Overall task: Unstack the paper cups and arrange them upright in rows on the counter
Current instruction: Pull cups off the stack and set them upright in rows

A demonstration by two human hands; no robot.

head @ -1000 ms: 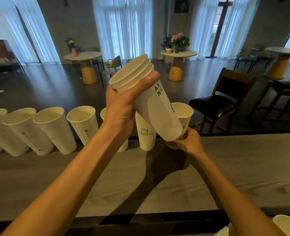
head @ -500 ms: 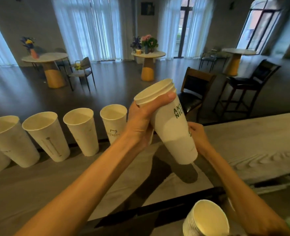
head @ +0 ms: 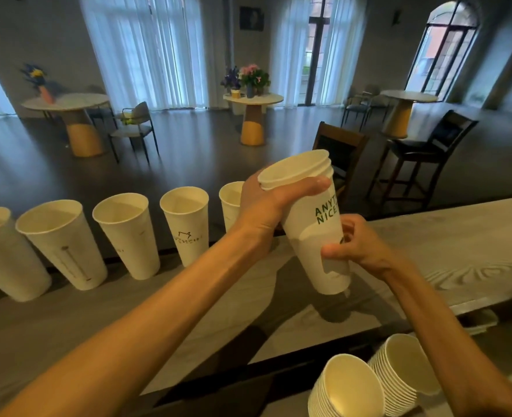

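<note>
Head cam: my left hand grips cup stack near rim, right hand pinches its lower part, above counter far edge

Five upright cups in row; one held stack; two lower stacks; two hands.

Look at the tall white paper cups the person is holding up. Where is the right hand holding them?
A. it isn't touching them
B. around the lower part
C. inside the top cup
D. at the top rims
B: the right hand curls round the lower part of the held stack of tall white paper cups, while the left hand grips near the rims.
</note>
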